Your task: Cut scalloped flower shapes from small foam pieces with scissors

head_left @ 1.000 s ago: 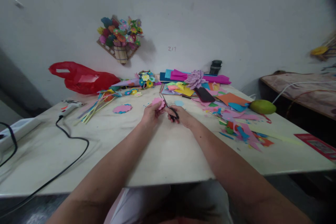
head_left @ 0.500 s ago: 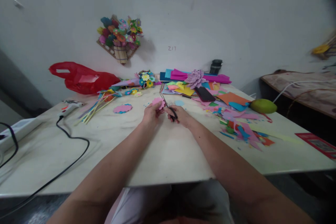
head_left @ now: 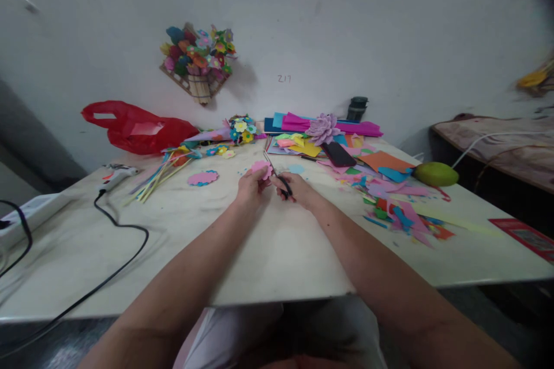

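Note:
My left hand (head_left: 249,187) pinches a small pink foam flower shape (head_left: 261,168) above the middle of the white table (head_left: 277,253). Beside it, my right hand (head_left: 298,190) grips black-handled scissors (head_left: 277,173), whose blades point up and away past the pink shape. The two hands nearly touch. Both forearms reach forward from the near edge of the table.
A cut pink and blue flower (head_left: 202,178) lies left of my hands, by sticks with foam flowers (head_left: 162,173). A glue gun (head_left: 116,175) and black cable (head_left: 112,228) are at the left. Coloured foam sheets and scraps (head_left: 381,190), a phone (head_left: 337,154), a green mango (head_left: 435,174) and a red bag (head_left: 138,128) ring the back.
Almost nothing has moved. My hands stay together with the pink shape and scissors, shifting only slightly; the view has tilted a little.

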